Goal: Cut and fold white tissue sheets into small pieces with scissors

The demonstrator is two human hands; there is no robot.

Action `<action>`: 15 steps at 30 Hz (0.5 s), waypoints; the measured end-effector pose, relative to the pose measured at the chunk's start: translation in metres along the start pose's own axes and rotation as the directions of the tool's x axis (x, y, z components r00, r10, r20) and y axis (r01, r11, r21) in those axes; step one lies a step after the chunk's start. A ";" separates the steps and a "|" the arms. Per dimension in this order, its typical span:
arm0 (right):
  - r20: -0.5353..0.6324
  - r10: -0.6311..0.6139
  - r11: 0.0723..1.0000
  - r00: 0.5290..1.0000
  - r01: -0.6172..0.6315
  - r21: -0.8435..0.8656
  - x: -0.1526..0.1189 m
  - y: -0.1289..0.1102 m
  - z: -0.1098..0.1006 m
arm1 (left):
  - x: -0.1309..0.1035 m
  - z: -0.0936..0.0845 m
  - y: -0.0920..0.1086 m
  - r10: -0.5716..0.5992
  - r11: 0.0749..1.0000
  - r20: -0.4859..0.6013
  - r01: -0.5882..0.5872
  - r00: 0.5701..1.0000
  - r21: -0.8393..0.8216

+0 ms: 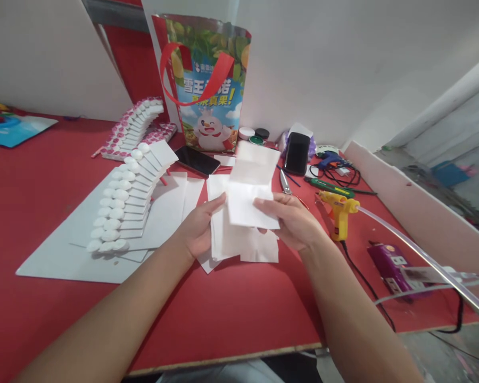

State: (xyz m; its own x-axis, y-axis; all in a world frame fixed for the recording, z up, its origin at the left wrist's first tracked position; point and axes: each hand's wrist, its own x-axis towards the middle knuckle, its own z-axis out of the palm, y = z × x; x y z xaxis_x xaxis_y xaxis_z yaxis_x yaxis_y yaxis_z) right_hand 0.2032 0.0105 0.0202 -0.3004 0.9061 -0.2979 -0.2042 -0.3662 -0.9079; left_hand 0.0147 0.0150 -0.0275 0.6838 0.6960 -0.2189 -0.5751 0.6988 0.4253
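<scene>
So the person's left hand (pixel 207 226) and right hand (pixel 289 218) both have a grip pinching the folded white paper (pixel 250 205), smack in the middle of the red desk (pixel 223 319). Yellow glue gun (pixel 340 213) sits at about 3 o'clock from it, patterned bag (pixel 209 85) around 11.

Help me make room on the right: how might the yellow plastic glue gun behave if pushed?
The glue gun is probably rigid, given its moulded body. It would likely swivel rather than roll, since a long translucent glue stick juts from its back. The black cord at its grip may tug or drag.
</scene>
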 end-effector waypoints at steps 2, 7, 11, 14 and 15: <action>0.089 0.067 0.996 0.994 -0.061 -0.069 0.000 0.003 0.002 | 0.001 -0.002 0.001 -0.027 1.000 0.045 0.027 0.999 -0.008; 0.167 0.169 0.978 0.971 -0.144 -0.152 -0.002 0.006 0.003 | 0.000 -0.001 0.005 -0.053 0.998 0.082 0.054 0.995 -0.012; 0.185 0.222 0.963 0.957 -0.185 -0.198 -0.001 0.006 0.003 | 0.000 0.002 0.004 -0.043 0.999 0.156 0.047 0.987 -0.024; 0.195 0.242 0.956 0.951 -0.199 -0.214 0.000 0.007 0.003 | 0.001 0.002 0.003 -0.044 0.999 0.174 0.049 0.984 -0.022; 0.193 0.245 0.956 0.950 -0.203 -0.214 0.000 0.007 0.002 | 0.001 0.002 0.002 -0.047 0.998 0.179 0.052 0.983 -0.020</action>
State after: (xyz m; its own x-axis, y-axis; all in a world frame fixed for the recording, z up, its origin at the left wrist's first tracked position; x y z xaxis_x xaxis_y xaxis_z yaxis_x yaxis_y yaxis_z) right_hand 0.1998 0.0074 0.0145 -0.5152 0.7302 -0.4487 0.0650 -0.4887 -0.8700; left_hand 0.0147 0.0168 -0.0251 0.7796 0.6214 -0.0781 -0.5479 0.7372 0.3955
